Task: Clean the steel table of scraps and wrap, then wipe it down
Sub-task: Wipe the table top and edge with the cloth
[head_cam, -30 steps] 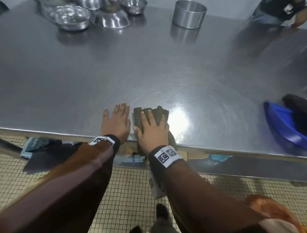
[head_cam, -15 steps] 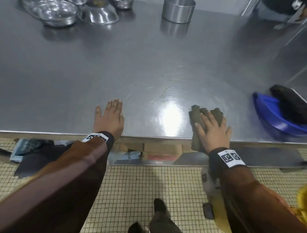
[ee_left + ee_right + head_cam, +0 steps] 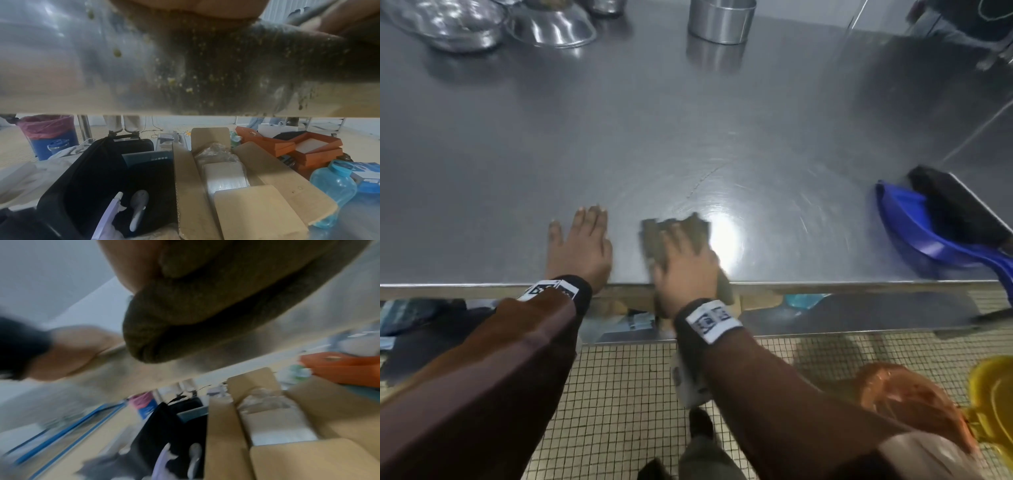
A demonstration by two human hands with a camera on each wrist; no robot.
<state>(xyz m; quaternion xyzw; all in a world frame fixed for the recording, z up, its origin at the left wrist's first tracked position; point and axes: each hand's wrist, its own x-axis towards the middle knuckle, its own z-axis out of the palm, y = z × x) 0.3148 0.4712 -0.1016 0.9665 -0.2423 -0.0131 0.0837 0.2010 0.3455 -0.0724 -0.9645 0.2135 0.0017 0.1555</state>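
Steel table [image 3: 619,137], steel bowls [image 3: 551,24] at 11 o'clock, round steel tin [image 3: 720,20] at 12, blue dustpan [image 3: 914,233] with black brush [image 3: 959,209] at 3, dark cloth [image 3: 674,236] at 6 near edge, left hand [image 3: 580,246] flat beside it

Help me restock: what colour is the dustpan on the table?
Blue dustpan, clearest in the head view.

table [image 3: 619,137]: grey brushed steel, with swirl marks near the front edge
cloth [image 3: 654,240]: dull olive-brown
dustpan [image 3: 914,233]: bright blue, far right
brush [image 3: 959,209]: black
floor [image 3: 626,394]: small cream tiles, dark grid
wristbands [image 3: 714,320]: black, with white tags printed in black squares
bowls [image 3: 551,24]: shiny silver
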